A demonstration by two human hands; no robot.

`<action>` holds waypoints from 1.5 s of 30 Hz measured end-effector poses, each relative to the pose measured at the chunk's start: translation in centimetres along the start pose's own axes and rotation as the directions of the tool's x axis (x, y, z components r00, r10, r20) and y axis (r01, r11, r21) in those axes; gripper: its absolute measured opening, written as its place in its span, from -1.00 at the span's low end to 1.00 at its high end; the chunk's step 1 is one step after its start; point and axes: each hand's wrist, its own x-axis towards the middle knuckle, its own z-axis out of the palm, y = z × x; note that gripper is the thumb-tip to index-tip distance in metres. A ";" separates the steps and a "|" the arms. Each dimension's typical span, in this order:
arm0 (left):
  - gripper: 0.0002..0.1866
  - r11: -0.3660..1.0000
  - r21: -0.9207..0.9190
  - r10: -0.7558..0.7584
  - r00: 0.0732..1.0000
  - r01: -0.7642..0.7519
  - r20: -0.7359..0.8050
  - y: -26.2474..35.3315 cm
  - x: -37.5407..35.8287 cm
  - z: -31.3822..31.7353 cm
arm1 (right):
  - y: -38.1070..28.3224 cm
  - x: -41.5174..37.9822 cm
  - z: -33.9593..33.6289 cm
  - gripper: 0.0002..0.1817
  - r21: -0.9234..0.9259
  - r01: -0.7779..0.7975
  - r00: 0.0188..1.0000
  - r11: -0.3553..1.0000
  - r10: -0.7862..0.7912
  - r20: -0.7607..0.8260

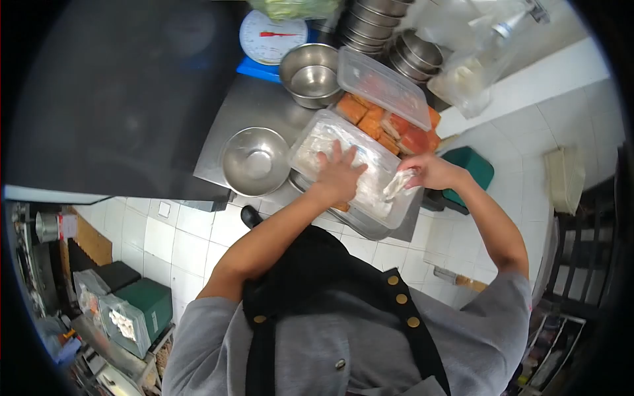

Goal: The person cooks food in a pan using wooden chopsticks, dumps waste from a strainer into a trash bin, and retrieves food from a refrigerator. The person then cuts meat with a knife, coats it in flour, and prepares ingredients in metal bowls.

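My left hand [339, 177] lies with fingers spread on white powder [371, 188] that looks like flour, inside a clear rectangular tub [400, 219]. At the right end of that tub my right hand [428, 171] is closed around a limp, white-coated piece [399, 183], whose lower end hangs over the powder. Under the tub's near side shows a metal tray [360, 229], partly hidden. Just behind are orange blocks of food [371, 122], some in clear wrapping, with a translucent plastic lid [383, 86] tilted above them.
On the steel counter [228, 112] stand a shallow metal bowl [256, 162], a deeper metal pot [312, 76] and a blue dial scale [273, 36]. Stacked metal containers [366, 26] fill the back. A green bin [470, 175] sits at the right, beyond the counter's edge.
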 end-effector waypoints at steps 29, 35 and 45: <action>-0.57 0.435 -0.892 -0.625 0.673 -0.119 -0.395 -13.1 -11.2 -2.9 | -3.9 6.1 5.4 -0.81 -0.626 0.024 0.843 0.780 -0.353 -0.407; -0.62 0.843 -0.534 -0.330 0.849 0.068 -0.412 -12.4 -1.8 -1.8 | -8.7 5.9 14.1 -0.69 -0.350 -0.121 0.812 0.929 -0.111 -0.573; -0.70 0.826 -0.492 -0.369 0.923 0.274 -0.106 -11.8 -0.4 -2.6 | 6.3 0.0 20.4 -0.55 0.707 -0.059 0.277 0.705 0.691 -0.667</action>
